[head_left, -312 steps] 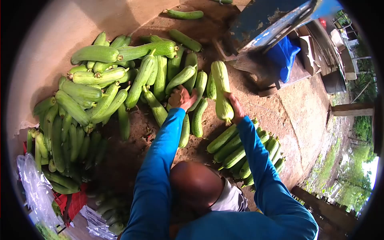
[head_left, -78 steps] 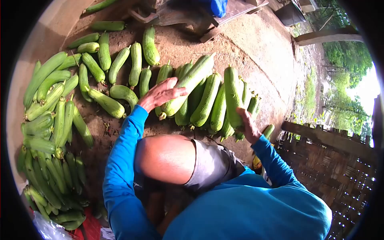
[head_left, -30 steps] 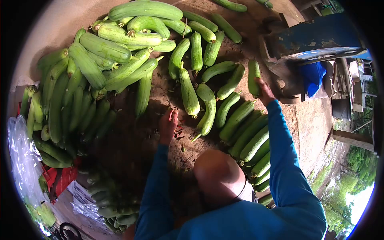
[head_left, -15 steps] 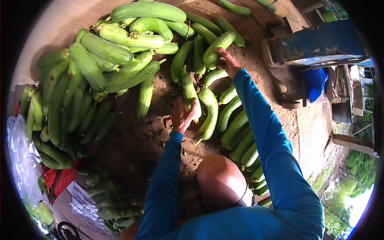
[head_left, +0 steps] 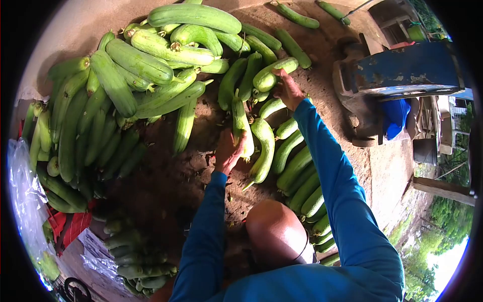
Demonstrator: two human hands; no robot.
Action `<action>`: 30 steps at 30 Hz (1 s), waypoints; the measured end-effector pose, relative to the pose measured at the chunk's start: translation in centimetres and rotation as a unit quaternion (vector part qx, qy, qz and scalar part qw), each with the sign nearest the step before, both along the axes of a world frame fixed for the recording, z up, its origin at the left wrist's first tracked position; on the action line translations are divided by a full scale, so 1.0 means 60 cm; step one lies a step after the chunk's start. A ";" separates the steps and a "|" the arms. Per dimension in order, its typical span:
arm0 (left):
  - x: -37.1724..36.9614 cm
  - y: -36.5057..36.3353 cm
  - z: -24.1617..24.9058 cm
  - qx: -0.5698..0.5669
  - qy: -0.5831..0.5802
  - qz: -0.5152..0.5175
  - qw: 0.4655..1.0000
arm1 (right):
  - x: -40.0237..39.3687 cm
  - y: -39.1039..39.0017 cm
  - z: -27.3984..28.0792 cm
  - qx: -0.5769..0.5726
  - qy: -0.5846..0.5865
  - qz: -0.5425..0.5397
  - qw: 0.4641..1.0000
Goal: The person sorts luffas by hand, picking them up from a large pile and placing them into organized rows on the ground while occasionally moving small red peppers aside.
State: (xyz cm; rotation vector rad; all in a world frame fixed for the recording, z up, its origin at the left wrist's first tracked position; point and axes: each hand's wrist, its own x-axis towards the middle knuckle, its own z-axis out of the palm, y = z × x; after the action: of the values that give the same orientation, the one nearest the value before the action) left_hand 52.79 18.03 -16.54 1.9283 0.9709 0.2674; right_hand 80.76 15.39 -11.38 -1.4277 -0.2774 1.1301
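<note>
Long green gourds lie on the brown dirt floor. My left hand [head_left: 230,151] is at the lower end of a pale green gourd [head_left: 240,121], with its fingers around that end. Farther up and to the right, my right hand [head_left: 289,90] is at the right end of a thick gourd [head_left: 271,74], its fingers against the end. Between my hands lies a curved gourd [head_left: 263,146]. A large heap of gourds [head_left: 146,63] stands at the upper left.
A row of gourds [head_left: 304,186] runs along my right arm. More gourds [head_left: 138,251] lie in shade at the lower left, near plastic wrap [head_left: 25,181] and a red cloth [head_left: 75,229]. A blue metal object [head_left: 407,68] stands at the right.
The thick gourd at my right hand has turned to lie more level. The pale gourd at my left hand has shifted slightly and stands more upright in view. The camera view has moved a little.
</note>
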 end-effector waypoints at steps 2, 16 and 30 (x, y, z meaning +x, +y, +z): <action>-0.003 0.005 -0.030 -0.055 -0.031 0.032 0.998 | -0.019 -0.010 0.022 0.005 0.023 -0.009 1.000; -0.025 0.045 0.048 -0.248 -0.084 0.150 0.953 | -0.192 -0.177 0.055 0.194 0.294 -0.070 0.933; -0.082 0.025 0.239 -0.390 -0.291 0.036 0.873 | -0.327 -0.105 0.188 0.003 -0.239 0.303 0.923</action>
State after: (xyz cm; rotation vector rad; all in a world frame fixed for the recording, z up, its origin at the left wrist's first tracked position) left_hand 47.86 19.51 -2.18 0.9734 0.5967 0.3967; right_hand 61.14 9.11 -0.13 -1.6527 -1.1312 1.2382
